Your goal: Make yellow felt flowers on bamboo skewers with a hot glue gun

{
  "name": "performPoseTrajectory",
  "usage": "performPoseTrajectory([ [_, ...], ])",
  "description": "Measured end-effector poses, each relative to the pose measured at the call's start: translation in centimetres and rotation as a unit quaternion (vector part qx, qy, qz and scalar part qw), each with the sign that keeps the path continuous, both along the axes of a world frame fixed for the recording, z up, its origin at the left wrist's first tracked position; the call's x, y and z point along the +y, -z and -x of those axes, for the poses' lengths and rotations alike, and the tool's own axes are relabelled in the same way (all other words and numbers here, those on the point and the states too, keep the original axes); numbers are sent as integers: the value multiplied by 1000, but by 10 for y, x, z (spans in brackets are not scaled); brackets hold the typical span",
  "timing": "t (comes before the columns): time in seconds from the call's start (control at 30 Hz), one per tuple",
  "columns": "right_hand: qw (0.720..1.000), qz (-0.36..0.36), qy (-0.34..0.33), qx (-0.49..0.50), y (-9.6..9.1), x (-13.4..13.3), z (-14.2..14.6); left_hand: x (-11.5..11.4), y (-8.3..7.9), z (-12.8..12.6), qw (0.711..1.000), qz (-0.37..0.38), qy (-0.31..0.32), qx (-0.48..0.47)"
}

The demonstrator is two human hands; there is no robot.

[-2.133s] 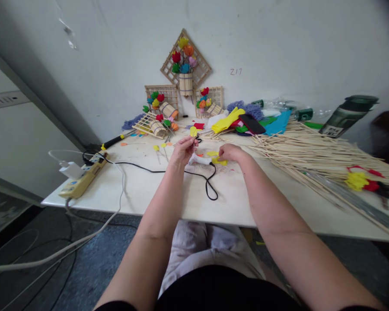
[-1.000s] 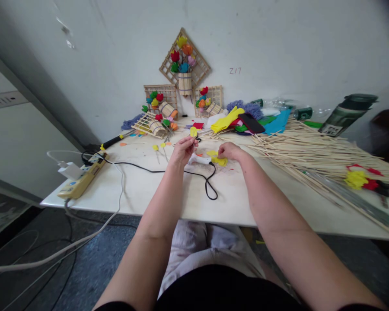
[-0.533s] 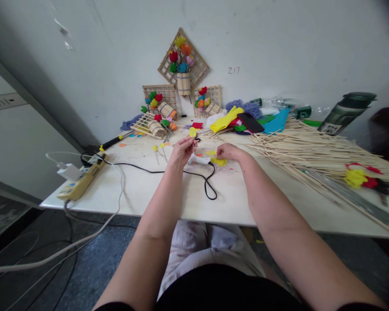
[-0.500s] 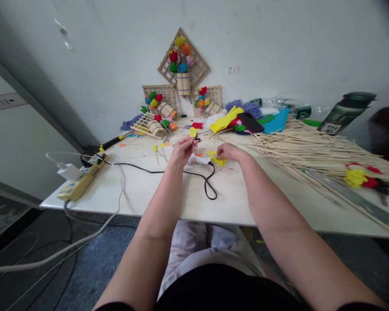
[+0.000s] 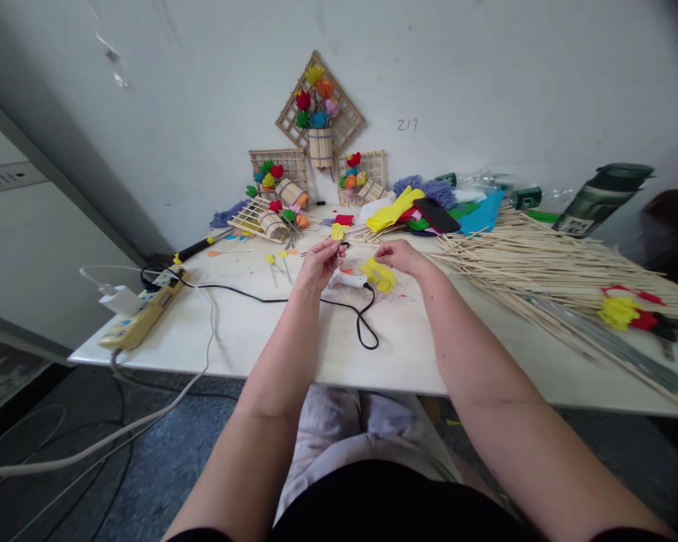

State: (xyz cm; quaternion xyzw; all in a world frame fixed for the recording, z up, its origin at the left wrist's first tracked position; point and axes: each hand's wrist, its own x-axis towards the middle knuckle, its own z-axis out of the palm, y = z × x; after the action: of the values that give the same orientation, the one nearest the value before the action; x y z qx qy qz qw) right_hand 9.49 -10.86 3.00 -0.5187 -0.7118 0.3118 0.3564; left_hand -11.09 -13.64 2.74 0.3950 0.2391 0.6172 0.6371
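My left hand [image 5: 319, 263] is closed in a pinch around the thin stem of a small yellow felt or paper flower [image 5: 337, 232], whose head stands up above the fingertips. To its right, my right hand [image 5: 398, 257] has thumb and fingers pressed together just above several loose yellow petals [image 5: 380, 277]. Whether a petal is between those fingertips is too small to tell. Below and between the hands lies a white glue gun [image 5: 347, 279], partly behind the left hand, with its black cord [image 5: 359, 322] looping toward me.
A yellow power strip [image 5: 147, 309] with plugs stands at the left edge. Lattice panels with flower baskets [image 5: 320, 147] lean on the wall. Several thin wooden sticks [image 5: 542, 256], a dark phone [image 5: 437, 215], yellow sheets [image 5: 394, 209] and a dark bottle [image 5: 604, 199] lie to the right.
My right hand has lifted slightly up and away from the yellow petals, which have shifted a little. My left hand still holds the yellow flower in nearly the same place.
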Motion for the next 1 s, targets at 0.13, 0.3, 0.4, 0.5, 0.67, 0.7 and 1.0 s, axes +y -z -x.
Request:
performPoseTrajectory([
  [0.13,996,11,-16,89,-5,-5,7,0,1,-1,1000,4,-7,12],
  [0.3,982,-13,-28,186,-13,-12,16,2,3,-1,1000,4,-13,17],
  [0.4,969,-6,-17,248,-20,-14,19,2,3,-2,1000,1,-14,26],
  [0.5,954,19,-16,300,-26,-18,21,2,3,-3,999,2,-17,30],
  [0.67,940,42,-37,337,-34,-28,30,0,3,-4,999,10,-16,35],
  [0.7,939,46,-41,340,-34,-29,32,0,4,-4,999,10,-12,35],
  [1.0,945,62,-22,320,-38,-38,53,-5,3,-6,999,1,10,49],
])
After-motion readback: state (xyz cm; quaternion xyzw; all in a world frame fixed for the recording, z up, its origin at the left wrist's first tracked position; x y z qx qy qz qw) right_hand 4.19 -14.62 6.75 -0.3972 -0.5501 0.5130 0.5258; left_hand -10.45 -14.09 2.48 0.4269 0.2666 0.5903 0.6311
